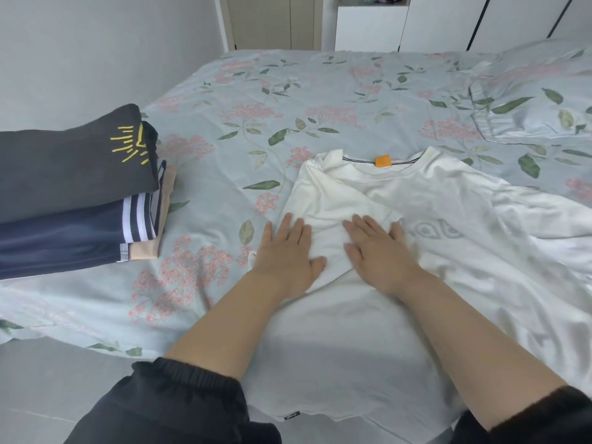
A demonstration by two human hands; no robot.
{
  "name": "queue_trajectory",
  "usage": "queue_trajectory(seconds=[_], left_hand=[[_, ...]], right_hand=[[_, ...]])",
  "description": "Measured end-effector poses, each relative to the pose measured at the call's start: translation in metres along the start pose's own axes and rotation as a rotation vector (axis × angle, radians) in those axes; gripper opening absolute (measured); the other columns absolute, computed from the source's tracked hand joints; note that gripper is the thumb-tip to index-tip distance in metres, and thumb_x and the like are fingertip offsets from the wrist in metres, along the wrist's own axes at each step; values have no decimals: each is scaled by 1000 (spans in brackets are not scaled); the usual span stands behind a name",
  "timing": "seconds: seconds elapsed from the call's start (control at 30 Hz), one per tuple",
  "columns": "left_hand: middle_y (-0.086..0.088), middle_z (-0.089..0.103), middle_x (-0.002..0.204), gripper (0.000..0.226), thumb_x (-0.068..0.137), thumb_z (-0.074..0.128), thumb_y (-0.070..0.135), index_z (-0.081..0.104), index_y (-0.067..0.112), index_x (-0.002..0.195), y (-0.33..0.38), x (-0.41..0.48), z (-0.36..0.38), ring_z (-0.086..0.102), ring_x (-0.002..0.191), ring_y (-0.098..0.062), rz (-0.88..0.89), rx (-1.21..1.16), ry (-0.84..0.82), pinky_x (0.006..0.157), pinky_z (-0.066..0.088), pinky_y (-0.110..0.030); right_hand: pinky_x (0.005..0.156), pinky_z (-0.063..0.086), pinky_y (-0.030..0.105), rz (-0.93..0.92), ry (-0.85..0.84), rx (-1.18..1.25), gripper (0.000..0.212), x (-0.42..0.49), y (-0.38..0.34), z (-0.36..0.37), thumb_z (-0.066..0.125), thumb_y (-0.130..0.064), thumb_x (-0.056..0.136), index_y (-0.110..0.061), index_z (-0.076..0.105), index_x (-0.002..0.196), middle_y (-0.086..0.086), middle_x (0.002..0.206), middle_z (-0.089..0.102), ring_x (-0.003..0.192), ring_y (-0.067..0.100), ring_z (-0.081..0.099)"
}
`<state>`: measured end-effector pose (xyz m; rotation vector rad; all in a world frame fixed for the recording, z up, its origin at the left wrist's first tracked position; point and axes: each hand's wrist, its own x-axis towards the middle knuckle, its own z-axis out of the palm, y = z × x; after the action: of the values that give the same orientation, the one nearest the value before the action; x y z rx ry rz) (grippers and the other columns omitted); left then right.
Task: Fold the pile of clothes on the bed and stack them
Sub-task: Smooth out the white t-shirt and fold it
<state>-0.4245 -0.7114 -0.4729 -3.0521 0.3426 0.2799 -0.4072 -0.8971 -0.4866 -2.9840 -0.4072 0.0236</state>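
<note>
A white T-shirt [432, 219] with an orange neck tag and grey lettering lies spread on the bed [256, 100], collar pointing away from me. Its left sleeve is folded inward over the chest. My left hand [285, 251] rests flat, fingers apart, on the shirt's left edge. My right hand [374, 251] presses flat on the folded-in sleeve, beside the lettering. Neither hand grips cloth. At the left edge of the bed stands a stack of folded clothes [73, 193]: a dark grey piece with yellow embroidery on top, navy striped and beige pieces below.
The bed has a pale blue floral sheet. A matching pillow [538, 100] lies at the far right. The bed's near edge and grey floor [48, 379] are at lower left. White cabinets [368, 27] stand beyond the bed.
</note>
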Motion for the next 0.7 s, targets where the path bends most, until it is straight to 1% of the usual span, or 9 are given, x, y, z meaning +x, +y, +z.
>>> queue_trajectory(seconds=[0.07,0.13,0.23,0.3,0.37,0.47,0.53,0.63,0.7], left_hand=[[-3,-8,160,68,98,16,50,-3,12,152,7,2,-2,-16,145,-24,-37,-4,-6,117,-8,-44],[-6,-8,160,66,99,15,46,-3,11,151,17,4,-2,-15,145,-27,-55,-9,6,117,-6,-43],[-8,-11,159,64,100,15,45,-4,13,151,38,8,3,-16,145,-27,1,-58,51,117,-6,-42],[-7,-12,159,62,99,16,46,-1,19,152,56,12,8,-16,145,-25,52,-105,92,117,-6,-42],[-4,-10,160,59,99,15,47,2,25,152,79,18,12,-16,145,-24,71,-134,138,117,-7,-43],[-1,-6,160,57,98,12,49,4,31,151,126,28,13,-13,146,-22,72,-210,162,116,-8,-46],[-1,-5,160,59,96,12,52,3,32,151,160,35,12,-11,146,-23,101,-229,165,115,-6,-47],[-2,-2,160,61,94,13,54,6,32,151,196,40,12,-9,146,-23,163,-206,200,115,-3,-50],[-1,1,160,61,94,17,53,10,33,151,203,41,14,-7,147,-21,212,-187,241,114,-2,-50]], right_hand=[[116,-3,50,33,-9,-5,51,-6,5,0,19,-40,100,-29,15,150,-9,159,4,146,9,1],[114,-3,52,105,-6,-35,51,-11,16,-4,18,-40,100,-29,13,150,-8,159,2,146,12,0],[113,-6,54,168,-46,-89,53,-25,38,-13,17,-41,100,-28,11,151,-6,159,2,146,16,-4],[113,-6,55,194,-56,-83,52,-38,53,-19,19,-41,100,-28,13,149,-4,159,3,146,19,-4],[113,-4,54,226,-13,-92,50,-52,69,-27,22,-38,99,-27,17,148,0,159,2,146,22,-4],[114,0,54,289,87,-167,52,-69,93,-40,26,-35,100,-19,19,148,6,159,2,147,24,-2],[114,1,53,337,101,-125,53,-80,110,-46,29,-34,99,-17,20,148,6,159,4,146,24,0],[114,3,53,422,66,-36,53,-99,141,-54,31,-34,100,-16,20,148,5,159,6,146,23,1],[114,7,51,510,153,21,52,-108,163,-62,36,-33,99,-14,26,147,7,158,12,146,25,6]])
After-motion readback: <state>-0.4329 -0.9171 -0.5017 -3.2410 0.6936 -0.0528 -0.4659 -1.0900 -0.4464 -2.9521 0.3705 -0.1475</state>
